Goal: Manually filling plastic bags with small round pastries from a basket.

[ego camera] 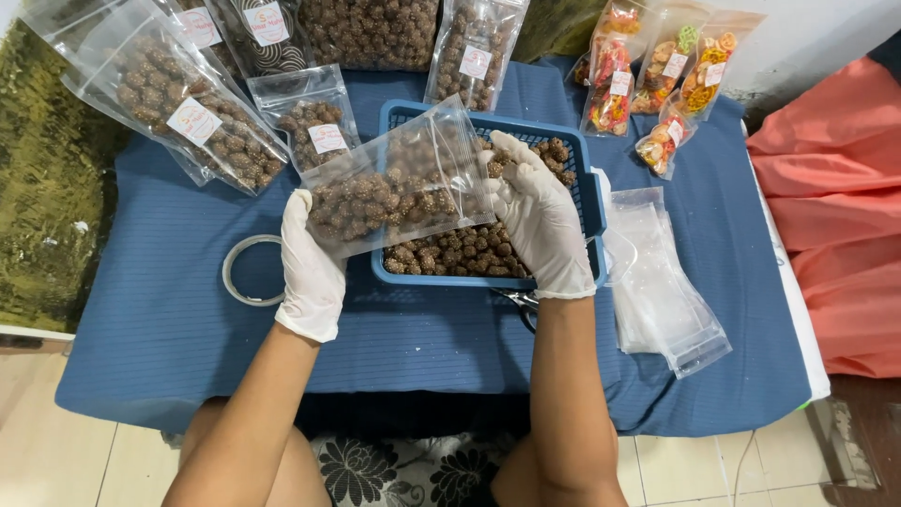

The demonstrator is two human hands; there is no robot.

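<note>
The bag is a clear plastic zip pouch, partly filled with small brown, seed-crusted balls that have gathered in its lower left half; its upper right part looks nearly empty and glossy; it is held tilted, the left corner lower, above the left edge of the basket, a blue slotted plastic tray resting on the blue cloth; the basket holds a loose heap of the same brown balls along its near side.
</note>
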